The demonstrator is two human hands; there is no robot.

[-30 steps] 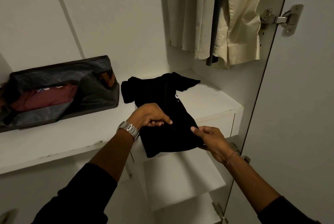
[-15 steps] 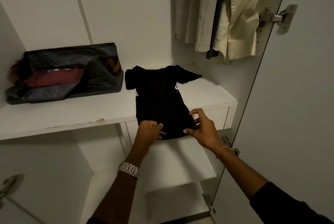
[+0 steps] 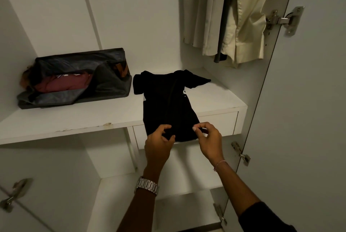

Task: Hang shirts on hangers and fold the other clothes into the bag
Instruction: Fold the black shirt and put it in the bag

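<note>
Left hand [image 3: 159, 143] grip: thumb and curled fingers pinch the hem of the black t-shirt [image 3: 168, 104] at its near left corner, a fold of fabric bunched between them. Right hand [image 3: 208, 141] grip: thumb and forefinger pinch the hem at the near right corner, other fingers loosely curled behind. Both grips are closed on fabric, not released.

The black t-shirt lies flat on the white shelf [image 3: 74, 119], folded narrow lengthwise, sleeves splayed at the far end, hem hanging just over the shelf's front edge where the hands hold it. A small white mark shows on the shirt's right side; too small to read.

The dark grey bag [image 3: 104, 86] sits on the same shelf to the left of the shirt, near but apart, its flap open. A maroon garment [image 3: 63, 84] lies folded inside, with a bit of white print on it, unreadable.

Cream shirts [image 3: 247, 16] hang at upper right above the shelf. Metal watch [image 3: 147, 185] on left wrist, thin bracelet [image 3: 220, 163] on right. No legible brand or label anywhere.
</note>
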